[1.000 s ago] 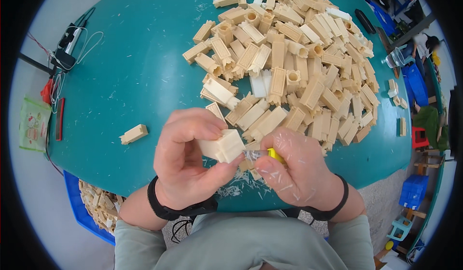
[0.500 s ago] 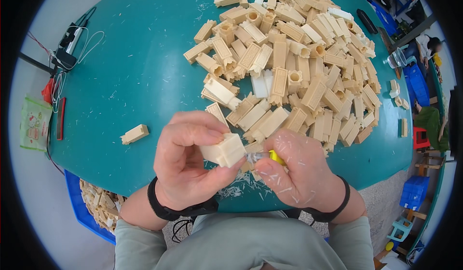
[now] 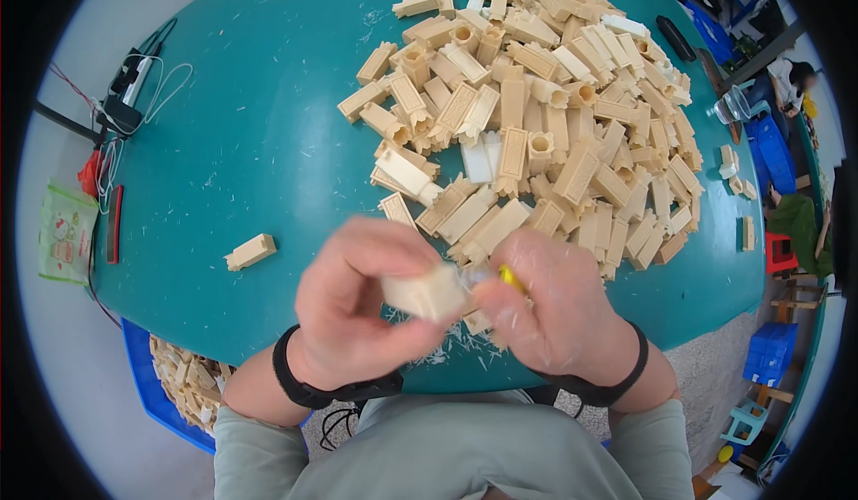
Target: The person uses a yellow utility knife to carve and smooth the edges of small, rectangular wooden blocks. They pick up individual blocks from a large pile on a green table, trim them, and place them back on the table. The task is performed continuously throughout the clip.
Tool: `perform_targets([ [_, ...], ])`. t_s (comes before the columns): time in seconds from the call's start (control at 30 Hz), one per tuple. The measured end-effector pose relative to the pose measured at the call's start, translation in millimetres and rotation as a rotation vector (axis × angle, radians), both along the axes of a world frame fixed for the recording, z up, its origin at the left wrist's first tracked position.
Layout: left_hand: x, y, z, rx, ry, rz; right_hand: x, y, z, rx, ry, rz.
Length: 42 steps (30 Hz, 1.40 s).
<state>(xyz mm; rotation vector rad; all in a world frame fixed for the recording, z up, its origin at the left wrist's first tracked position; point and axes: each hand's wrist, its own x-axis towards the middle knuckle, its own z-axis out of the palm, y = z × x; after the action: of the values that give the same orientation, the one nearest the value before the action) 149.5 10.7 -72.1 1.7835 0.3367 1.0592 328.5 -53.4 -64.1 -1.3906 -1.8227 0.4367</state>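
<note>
In front of my body, above the green table [image 3: 223,169], my left hand [image 3: 349,308] grips a cream plastic block [image 3: 424,294] between thumb and fingers, one end toward the right. My right hand [image 3: 567,321] is closed round a small yellow-handled knife [image 3: 510,277]. Its blade is blurred and meets or nearly meets the block's right end; contact cannot be made out. Thin pale shavings cling to my right hand, and more shavings [image 3: 478,348] lie on the table below. Just beyond my hands rises a big heap of similar blocks [image 3: 514,165].
One loose block [image 3: 251,252] lies left of my hands. A blue bin [image 3: 147,384] of pieces stands low at the left. Cables and a power strip [image 3: 134,80] run along the left edge. A dark marker-like object [image 3: 676,38] lies far right. Another person [image 3: 791,84] sits beyond.
The block has turned in my left hand and shifted slightly down and right. The knife has swung against its end, now blurred by motion. My right hand stays nearly in place.
</note>
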Motion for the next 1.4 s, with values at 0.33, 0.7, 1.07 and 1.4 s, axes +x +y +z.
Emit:
perform_targets([
  [0.33, 1.0, 8.1, 1.8, -0.098, 0.030, -0.165, 9.3, -1.7, 20.3, -0.192, 0.204, 0.037],
  [0.7, 3.1, 6.4, -2.9, -0.231, -0.022, -0.220, 5.4, -3.6, 8.5, -0.299, 0.475, 0.099],
  [1.07, 3.8, 8.5, -2.9, -0.121, 0.040, -0.195, 3.4, -0.2, 12.4, -0.484, 0.623, 0.064],
  [1.4, 2.7, 7.6, -3.8, -0.165, 0.012, -0.135, 6.2, 0.5, 8.5, -0.233, 0.408, 0.047],
])
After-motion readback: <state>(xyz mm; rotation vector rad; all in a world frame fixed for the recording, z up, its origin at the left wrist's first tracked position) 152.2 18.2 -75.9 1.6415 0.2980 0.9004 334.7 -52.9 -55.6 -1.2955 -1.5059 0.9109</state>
